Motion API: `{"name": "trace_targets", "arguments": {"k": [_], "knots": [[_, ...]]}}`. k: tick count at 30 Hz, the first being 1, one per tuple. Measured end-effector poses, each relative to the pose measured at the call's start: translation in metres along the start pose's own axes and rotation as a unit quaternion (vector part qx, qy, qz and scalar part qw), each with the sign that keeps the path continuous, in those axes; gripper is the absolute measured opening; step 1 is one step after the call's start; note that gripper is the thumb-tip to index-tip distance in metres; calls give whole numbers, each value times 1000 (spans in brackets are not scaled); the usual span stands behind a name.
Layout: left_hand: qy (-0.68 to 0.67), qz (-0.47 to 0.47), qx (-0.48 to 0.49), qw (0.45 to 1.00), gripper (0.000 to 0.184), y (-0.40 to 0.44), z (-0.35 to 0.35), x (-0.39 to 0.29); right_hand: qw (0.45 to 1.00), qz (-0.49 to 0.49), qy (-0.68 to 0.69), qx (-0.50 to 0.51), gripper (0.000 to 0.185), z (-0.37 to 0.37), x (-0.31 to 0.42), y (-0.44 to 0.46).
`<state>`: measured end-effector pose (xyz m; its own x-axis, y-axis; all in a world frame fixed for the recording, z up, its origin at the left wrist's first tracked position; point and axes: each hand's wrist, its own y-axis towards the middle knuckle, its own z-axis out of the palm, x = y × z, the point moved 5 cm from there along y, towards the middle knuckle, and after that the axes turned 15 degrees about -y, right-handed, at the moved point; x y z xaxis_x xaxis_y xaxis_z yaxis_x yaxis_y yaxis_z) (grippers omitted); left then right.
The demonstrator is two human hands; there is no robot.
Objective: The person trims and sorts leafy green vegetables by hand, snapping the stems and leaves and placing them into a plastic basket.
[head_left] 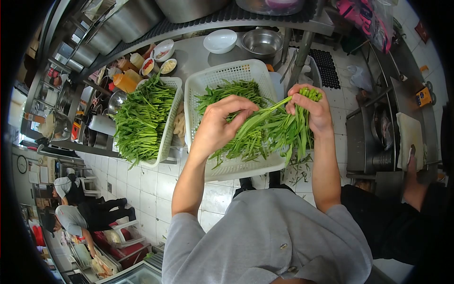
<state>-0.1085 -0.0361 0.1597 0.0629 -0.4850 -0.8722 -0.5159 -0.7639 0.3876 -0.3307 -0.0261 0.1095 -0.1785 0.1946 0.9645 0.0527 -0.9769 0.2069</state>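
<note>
My right hand (pixel 309 106) is wrapped round the stems of a bunch of leafy greens (pixel 295 132), whose cut ends stick up and whose leaves hang down. My left hand (pixel 224 123) pinches the leaves of one stalk (pixel 265 112) that stretches across to the bunch. Both hands are above a white perforated basket (pixel 227 73), which has more greens (pixel 236 90) lying in it. To its left stands a second white basket (pixel 176 111), heaped with long green stalks (pixel 146 118).
White bowls (pixel 220 41) and a metal bowl (pixel 261 43) stand on the steel counter (pixel 193 61), with sauce bottles (pixel 125 81) at the left. Large pots (pixel 132 19) sit on the shelf above. A person stands close on the right, an arm (pixel 412 182) over a cutting board (pixel 409 137).
</note>
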Motion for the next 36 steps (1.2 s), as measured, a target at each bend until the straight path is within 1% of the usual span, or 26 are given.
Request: {"name": "trace_targets", "arguments": {"k": [4,7,10,13,16,19,22,25,29,31,34,36], "knots": [[12,-6,5,1000,18,1,3,-3,1000,5,9,-8,16,1,1,-1],[24,27,11,999,24,1,3,-8,1000,12,15,-17,15,2,1,-1],[32,32,13,999,31,0,5,-15,999,9,26,-27,15,2,0,-2],[66,61,18,996,35,-1,4,-16,999,11,32,-30,14,2,0,-1],[77,63,-3,995,35,-1,1,-18,999,-18,19,-25,13,2,2,-2],[1,70,-23,997,31,-1,-4,-5,998,-39,-28,-35,10,0,5,-4],[-137,27,-85,987,21,-3,-7,15,996,-47,-61,-45,9,0,3,-5],[-334,-19,-142,932,11,-5,-7,29,994,-86,-41,-53,12,-1,7,-5],[-343,-4,-193,919,9,-15,-27,46,991,-115,-27,-60,8,-15,6,-8],[-341,-3,-191,920,9,-21,-33,48,989,-136,-8,-50,8,-27,5,-11],[-308,-22,-183,933,9,-36,-45,52,980,-174,67,-73,12,-64,0,-18],[-282,-49,-169,943,8,-48,-49,62,973,-146,119,-130,15,-103,-6,-28]]}}
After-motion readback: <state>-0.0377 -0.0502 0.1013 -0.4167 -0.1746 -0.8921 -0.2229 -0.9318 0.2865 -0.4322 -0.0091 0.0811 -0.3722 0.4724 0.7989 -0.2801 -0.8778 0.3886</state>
